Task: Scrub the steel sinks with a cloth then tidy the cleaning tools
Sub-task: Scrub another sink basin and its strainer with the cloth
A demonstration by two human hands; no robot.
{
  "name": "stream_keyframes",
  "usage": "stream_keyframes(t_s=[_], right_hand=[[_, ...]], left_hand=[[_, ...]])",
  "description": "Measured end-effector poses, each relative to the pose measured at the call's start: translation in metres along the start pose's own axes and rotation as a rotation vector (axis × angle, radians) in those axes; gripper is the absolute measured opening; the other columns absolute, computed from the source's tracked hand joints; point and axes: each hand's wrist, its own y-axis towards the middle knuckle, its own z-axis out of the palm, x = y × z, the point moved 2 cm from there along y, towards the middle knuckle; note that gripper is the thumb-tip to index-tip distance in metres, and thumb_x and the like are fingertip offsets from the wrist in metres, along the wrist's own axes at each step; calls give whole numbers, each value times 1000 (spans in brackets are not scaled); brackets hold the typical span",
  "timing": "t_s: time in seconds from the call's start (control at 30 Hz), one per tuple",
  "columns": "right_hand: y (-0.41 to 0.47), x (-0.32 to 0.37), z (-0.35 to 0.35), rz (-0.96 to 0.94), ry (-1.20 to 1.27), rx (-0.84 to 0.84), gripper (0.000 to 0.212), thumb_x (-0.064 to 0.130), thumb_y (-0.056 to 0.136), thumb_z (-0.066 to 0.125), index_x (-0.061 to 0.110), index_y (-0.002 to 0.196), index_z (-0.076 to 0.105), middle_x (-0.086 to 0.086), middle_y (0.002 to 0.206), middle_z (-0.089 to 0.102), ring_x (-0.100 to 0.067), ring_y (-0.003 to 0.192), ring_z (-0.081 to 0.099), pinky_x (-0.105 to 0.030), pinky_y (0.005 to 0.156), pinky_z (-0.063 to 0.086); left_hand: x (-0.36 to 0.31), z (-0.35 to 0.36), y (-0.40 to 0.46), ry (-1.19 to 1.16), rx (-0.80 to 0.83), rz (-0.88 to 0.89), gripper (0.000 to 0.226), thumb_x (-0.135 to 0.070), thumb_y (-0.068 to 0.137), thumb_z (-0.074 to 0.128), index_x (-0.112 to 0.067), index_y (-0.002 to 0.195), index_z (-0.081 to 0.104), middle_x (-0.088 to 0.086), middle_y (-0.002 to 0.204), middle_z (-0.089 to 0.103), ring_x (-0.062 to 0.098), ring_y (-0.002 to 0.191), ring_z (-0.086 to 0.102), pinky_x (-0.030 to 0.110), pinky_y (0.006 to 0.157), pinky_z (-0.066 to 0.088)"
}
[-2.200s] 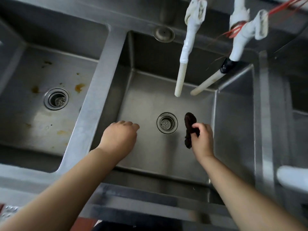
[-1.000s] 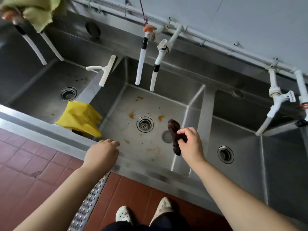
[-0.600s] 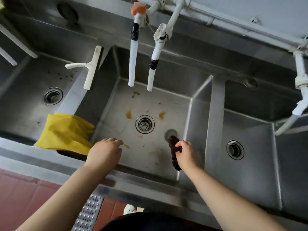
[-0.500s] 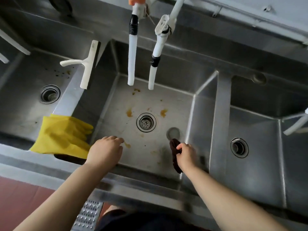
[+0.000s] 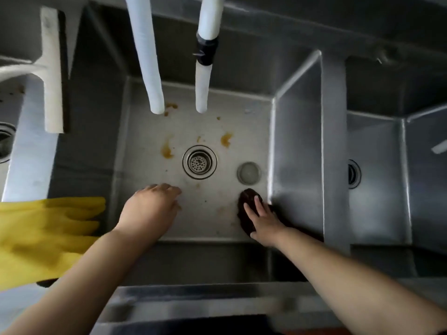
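A dark brown cloth point(image 5: 246, 206) lies on the floor of the middle steel sink point(image 5: 145, 184), near its front right corner. My right hand point(image 5: 263, 220) presses flat on the cloth with fingers straight. My left hand point(image 5: 151, 210) hovers over the sink floor at the front left, fingers loosely bent, holding nothing. Orange-brown stains point(image 5: 167, 151) mark the sink floor around the round drain strainer point(image 5: 199, 162). A loose round drain plug point(image 5: 249, 173) lies just behind the cloth.
Yellow rubber gloves point(image 5: 41, 235) drape over the left divider. A white squeegee point(image 5: 50, 71) rests further back on that divider. Two white tap hoses point(image 5: 147, 56) hang above the sink's back. Another sink point(image 5: 377, 180) lies to the right, one more at the left edge.
I have stepped from the right-hand sink to the stained middle one and leaned in. My right hand lowered the cloth to the sink floor and now presses it flat instead of pinching it.
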Motion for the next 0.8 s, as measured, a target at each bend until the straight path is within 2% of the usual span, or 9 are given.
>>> stream_keyframes(t_s=[0.1,0.27,0.37,0.43,0.57,0.63,0.73,0.8], right_hand=[[14,-1,13,75,28,106,86,35,94,48,24,146,-20,-8,149,-36,-34,141,-21,-47,116,2],[33,32,28,188,124,82,86,47,93,42,24,145,-23,-15,145,-40,-43,136,-26,-56,114,4],[41,57,35,234,210,70,89,46,93,43,25,143,-27,-18,142,-43,-46,134,-30,-57,112,4],[46,73,35,258,261,48,90,44,93,45,26,142,-28,-18,140,-46,-45,133,-32,-57,113,3],[55,116,33,291,323,-14,90,35,93,49,27,144,-24,-21,143,-41,-47,134,-29,-56,113,1],[61,141,30,325,329,-45,90,38,91,51,26,146,-19,-24,146,-34,-49,135,-24,-56,112,4],[72,178,28,315,352,-45,96,43,87,56,25,146,-18,-25,147,-33,-49,134,-25,-56,112,3],[77,197,26,261,323,-67,95,41,86,56,26,146,-16,-25,146,-33,-49,134,-27,-57,111,1]], left_hand=[[11,-3,10,16,-4,77,34,-25,90,52,-26,123,60,-4,122,62,22,113,57,33,91,47],[34,-17,13,63,-62,207,30,-20,87,61,-21,116,67,1,111,69,26,101,64,36,82,51],[45,-27,11,128,-75,266,27,-18,84,54,-16,105,72,4,100,72,29,90,68,39,77,54],[53,-35,10,200,-104,307,26,-17,78,58,-13,99,74,7,92,73,30,82,70,41,71,56],[80,-49,14,275,-232,365,24,-9,79,61,-7,99,73,13,93,73,34,81,70,44,70,54],[94,-54,19,298,-284,378,23,-6,81,62,-6,101,72,15,96,72,37,84,69,47,74,53],[111,-58,29,313,-358,423,28,-1,72,73,-1,100,72,20,93,71,42,81,68,52,72,52],[123,-60,38,332,-381,445,25,-1,76,68,-1,101,72,21,91,71,43,79,67,51,69,52]])
